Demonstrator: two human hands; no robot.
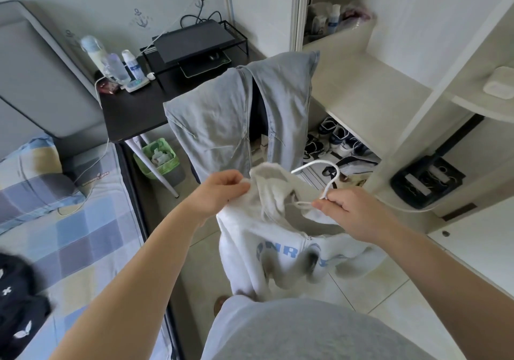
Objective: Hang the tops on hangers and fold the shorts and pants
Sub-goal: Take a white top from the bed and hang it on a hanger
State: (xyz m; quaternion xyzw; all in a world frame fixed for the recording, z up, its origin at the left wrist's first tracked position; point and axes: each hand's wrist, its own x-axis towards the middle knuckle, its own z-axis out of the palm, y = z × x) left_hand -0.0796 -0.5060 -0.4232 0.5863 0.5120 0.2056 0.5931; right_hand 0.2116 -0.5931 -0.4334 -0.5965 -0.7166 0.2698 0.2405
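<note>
A person's left grip [219,192] bunches the hood edge of a white zip hoodie [278,254] with curled fingers. The right grip [353,212] pinches the neck of a white hanger [331,165] between thumb and fingers, just below its hook. The hoodie hangs in the air in front of the person, above the tiled floor [389,290], its blue chest lettering partly blurred. One arm of the hanger runs out to the right past the right grip; whether the other arm is inside the garment cannot be told. A drawstring loops just beside the right thumb.

Behind the hoodie, pale blue jeans [222,120] lie draped over a chair back that stands at the near right corner of a black desk [133,109]. Bottles [114,65] stand along the desk's left edge and a dark laptop [194,39] sits on a wire stand at its far edge. A green bin [158,159] stands on the floor under the desk's near edge. A black patterned garment [16,290] lies on the checked bed [83,234] at left. Shoes [333,137] sit low in the open wardrobe [361,87] at right.
</note>
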